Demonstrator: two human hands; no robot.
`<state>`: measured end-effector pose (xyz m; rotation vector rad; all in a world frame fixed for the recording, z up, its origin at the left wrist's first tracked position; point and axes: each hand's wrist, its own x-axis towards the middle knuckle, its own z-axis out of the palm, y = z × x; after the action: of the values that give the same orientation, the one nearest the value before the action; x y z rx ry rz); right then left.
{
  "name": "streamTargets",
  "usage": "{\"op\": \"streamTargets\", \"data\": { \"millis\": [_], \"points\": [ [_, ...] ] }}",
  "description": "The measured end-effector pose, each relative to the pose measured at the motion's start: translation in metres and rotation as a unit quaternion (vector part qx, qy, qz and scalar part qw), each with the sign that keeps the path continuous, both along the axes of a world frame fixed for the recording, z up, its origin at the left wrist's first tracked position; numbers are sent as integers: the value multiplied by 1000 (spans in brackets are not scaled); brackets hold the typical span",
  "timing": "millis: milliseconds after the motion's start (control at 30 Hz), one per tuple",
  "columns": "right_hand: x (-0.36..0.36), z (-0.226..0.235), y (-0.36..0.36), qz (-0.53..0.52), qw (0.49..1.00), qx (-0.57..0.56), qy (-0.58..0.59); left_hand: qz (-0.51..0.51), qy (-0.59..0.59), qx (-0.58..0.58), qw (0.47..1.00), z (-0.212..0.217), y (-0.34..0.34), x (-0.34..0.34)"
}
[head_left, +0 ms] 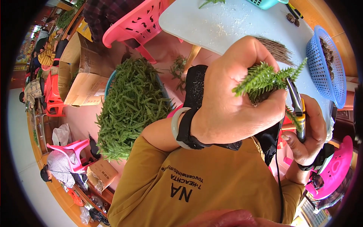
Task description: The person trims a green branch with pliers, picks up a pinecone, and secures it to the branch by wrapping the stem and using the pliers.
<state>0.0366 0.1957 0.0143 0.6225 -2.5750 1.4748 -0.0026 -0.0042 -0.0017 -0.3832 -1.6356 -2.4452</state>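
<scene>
My left hand (234, 96) is closed in a pinch round a green fir-like sprig (261, 79), whose needled tips stick out past the thumb and fingers. My right hand (312, 125) grips a pair of pliers (295, 99) with yellow and black handles. The jaws of the pliers reach the sprig just beyond my left thumb; whether they are closed on a stem cannot be made out. Behind my left hand lies a bundle of thin brown stems (275, 50) on the pale table (189, 19).
A blue tub heaped with green sprigs (132, 102) stands left of me. At the table's right is a blue basket (334, 81) with brown bits inside. A pink chair (134, 22) and cardboard box (85, 85) stand beyond the tub. Other people sit at far left.
</scene>
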Motion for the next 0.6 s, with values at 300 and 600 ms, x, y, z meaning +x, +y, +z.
{"op": "streamTargets", "data": {
  "millis": [300,600],
  "points": [
    [-1,-2,-1,-1,999,38,16,-41,-39,39,998,4,-2,0],
    [-10,-8,8,44,999,9,26,-145,-106,115,977,11,-10,-4]
  ]
}}
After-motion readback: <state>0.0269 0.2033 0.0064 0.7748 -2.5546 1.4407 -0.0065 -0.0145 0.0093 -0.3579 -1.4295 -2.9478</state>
